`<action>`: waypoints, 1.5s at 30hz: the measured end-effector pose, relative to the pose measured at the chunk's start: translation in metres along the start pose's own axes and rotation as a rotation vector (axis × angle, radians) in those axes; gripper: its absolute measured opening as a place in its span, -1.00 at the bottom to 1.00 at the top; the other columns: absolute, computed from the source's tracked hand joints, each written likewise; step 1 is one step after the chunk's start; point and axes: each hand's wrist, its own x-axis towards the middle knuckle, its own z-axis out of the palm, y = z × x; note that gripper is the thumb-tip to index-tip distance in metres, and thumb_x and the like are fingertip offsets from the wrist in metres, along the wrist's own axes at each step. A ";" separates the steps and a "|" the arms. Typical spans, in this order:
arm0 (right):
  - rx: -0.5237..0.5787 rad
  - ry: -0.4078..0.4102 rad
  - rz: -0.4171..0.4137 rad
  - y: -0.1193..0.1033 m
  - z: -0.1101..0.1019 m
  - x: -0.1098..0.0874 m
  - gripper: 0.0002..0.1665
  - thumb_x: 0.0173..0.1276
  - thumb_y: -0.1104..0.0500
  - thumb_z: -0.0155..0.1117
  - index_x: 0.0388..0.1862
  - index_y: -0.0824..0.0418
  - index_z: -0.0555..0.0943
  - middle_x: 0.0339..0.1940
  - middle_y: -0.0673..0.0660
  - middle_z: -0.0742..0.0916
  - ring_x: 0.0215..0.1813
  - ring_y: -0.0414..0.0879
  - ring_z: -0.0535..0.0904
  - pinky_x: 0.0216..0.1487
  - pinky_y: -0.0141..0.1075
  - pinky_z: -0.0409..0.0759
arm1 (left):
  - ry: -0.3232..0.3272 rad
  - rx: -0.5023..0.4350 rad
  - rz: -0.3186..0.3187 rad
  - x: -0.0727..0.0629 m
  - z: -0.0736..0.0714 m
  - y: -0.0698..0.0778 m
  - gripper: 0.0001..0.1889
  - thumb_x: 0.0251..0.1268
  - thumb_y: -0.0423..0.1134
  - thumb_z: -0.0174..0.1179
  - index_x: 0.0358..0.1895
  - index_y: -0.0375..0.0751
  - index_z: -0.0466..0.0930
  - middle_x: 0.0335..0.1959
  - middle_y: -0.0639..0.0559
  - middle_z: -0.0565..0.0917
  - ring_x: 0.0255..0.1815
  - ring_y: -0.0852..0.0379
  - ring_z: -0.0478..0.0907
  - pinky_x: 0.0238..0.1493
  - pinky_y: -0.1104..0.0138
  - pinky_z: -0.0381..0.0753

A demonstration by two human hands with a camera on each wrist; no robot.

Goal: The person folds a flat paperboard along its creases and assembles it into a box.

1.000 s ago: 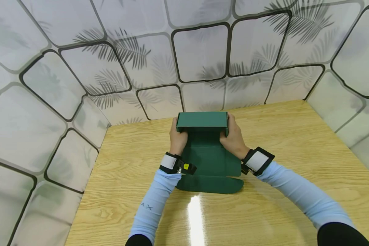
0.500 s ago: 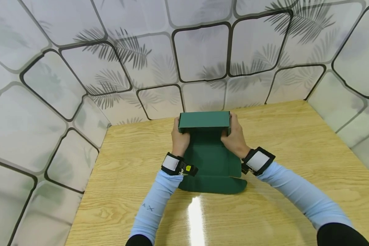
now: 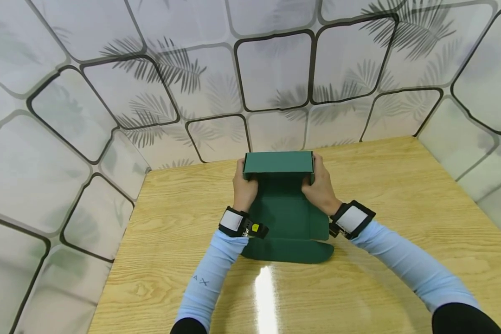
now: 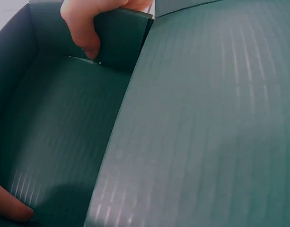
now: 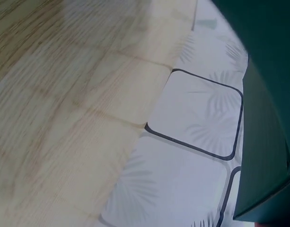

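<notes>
A green cardboard box [image 3: 279, 162] is tilted up near the back of the table, its lid panel [image 3: 287, 218] folded out towards me with a rounded end flap [image 3: 290, 250]. My left hand [image 3: 245, 189] grips the box's left side wall, thumb on the inside. On the opposite wall my right hand [image 3: 320, 189] holds on in the same way. In the left wrist view, the bare box interior [image 4: 64, 118] shows beside the ribbed lid panel, and thumbs press inside at two ends. The right wrist view catches only a green box side [image 5: 263, 156]; most fingers are hidden behind the walls.
The box is over a wood-grain table [image 3: 183, 222], with a glare strip [image 3: 266, 297] near the front. Patterned curtain-like walls [image 3: 208, 83] enclose the table at the back and both sides. The back wall stands close behind the box.
Over the first half second the box and both hands shift slightly to the right. Since then they have hardly moved, and both hands keep their grip.
</notes>
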 end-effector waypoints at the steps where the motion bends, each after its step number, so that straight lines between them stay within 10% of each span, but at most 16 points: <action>1: 0.005 -0.005 0.005 0.000 0.000 0.000 -0.35 0.19 0.63 -0.11 0.31 0.49 0.16 0.13 0.51 0.47 0.20 0.35 0.43 0.12 0.19 0.41 | -0.003 0.001 -0.004 0.000 0.000 0.000 -0.72 0.32 -0.51 -0.02 0.08 -0.36 0.41 0.06 -0.36 0.60 0.12 -0.26 0.53 0.15 -0.09 0.47; 10: 0.026 -0.044 0.057 -0.001 -0.001 0.000 -0.35 0.23 0.63 -0.12 0.33 0.49 0.10 0.22 0.51 0.40 0.33 0.35 0.33 0.27 0.19 0.32 | -0.029 0.008 -0.007 0.004 0.000 -0.002 -0.74 0.38 -0.46 -0.03 0.10 -0.35 0.39 0.08 -0.36 0.58 0.13 -0.26 0.51 0.16 -0.09 0.46; 15: 0.040 -0.139 0.034 -0.002 -0.007 -0.001 -0.13 0.22 0.46 0.28 0.40 0.44 0.03 0.23 0.46 0.40 0.27 0.33 0.36 0.23 0.20 0.34 | -0.046 0.021 0.000 0.009 -0.009 0.001 -0.71 0.33 -0.49 0.01 0.09 -0.36 0.42 0.09 -0.34 0.59 0.13 -0.25 0.52 0.15 -0.08 0.46; 22: -0.008 -0.281 -0.299 0.006 -0.019 -0.008 0.37 0.10 -0.22 0.42 0.53 0.38 -0.19 0.48 0.39 0.14 0.50 0.19 0.07 0.50 -0.04 0.09 | -0.136 0.078 -0.004 0.025 -0.036 0.006 -0.66 0.27 -0.49 0.04 0.11 -0.34 0.51 0.09 -0.30 0.60 0.12 -0.20 0.53 0.19 -0.01 0.46; 26: -0.082 -0.254 -0.724 0.000 -0.024 -0.008 -0.04 0.34 -0.21 0.20 0.38 0.48 0.19 0.32 0.44 0.35 0.46 0.10 0.20 0.52 -0.30 0.07 | -0.362 0.245 0.046 0.035 -0.053 0.015 -0.58 0.20 -0.52 0.00 0.15 -0.27 0.51 -0.01 -0.29 0.61 -0.14 -0.17 0.49 -0.08 0.08 0.46; 33: -0.267 -0.263 -1.336 -0.043 -0.016 0.004 -0.55 0.50 -0.08 0.04 -0.01 0.25 0.63 -0.01 0.22 0.70 0.11 0.01 0.60 0.34 -0.20 0.41 | -0.963 0.339 0.258 0.041 -0.052 0.044 -0.49 0.16 -0.63 -0.10 0.17 -0.23 0.48 0.05 -0.21 0.60 -0.15 -0.04 0.48 -0.15 0.24 0.38; 39: -0.264 -0.361 -1.523 -0.072 -0.004 -0.005 -0.52 0.41 -0.23 0.08 -0.35 0.09 0.70 -0.32 0.00 0.75 -0.17 -0.16 0.67 0.03 -0.30 0.59 | -1.308 0.359 0.389 0.024 -0.034 0.058 -0.52 0.24 -0.63 -0.10 0.14 -0.16 0.51 0.08 -0.09 0.61 0.07 0.01 0.57 0.01 0.33 0.54; 45: -0.155 -0.308 -1.573 -0.080 0.010 -0.022 -0.46 0.44 -0.09 0.09 -0.78 -0.05 0.32 -0.81 -0.16 0.37 -0.69 -0.30 0.29 -0.55 -0.47 0.26 | -1.439 0.418 0.433 0.006 -0.017 0.064 -0.66 0.37 -0.53 -0.03 0.11 -0.15 0.50 0.05 -0.07 0.62 -0.01 0.07 0.59 -0.13 0.43 0.50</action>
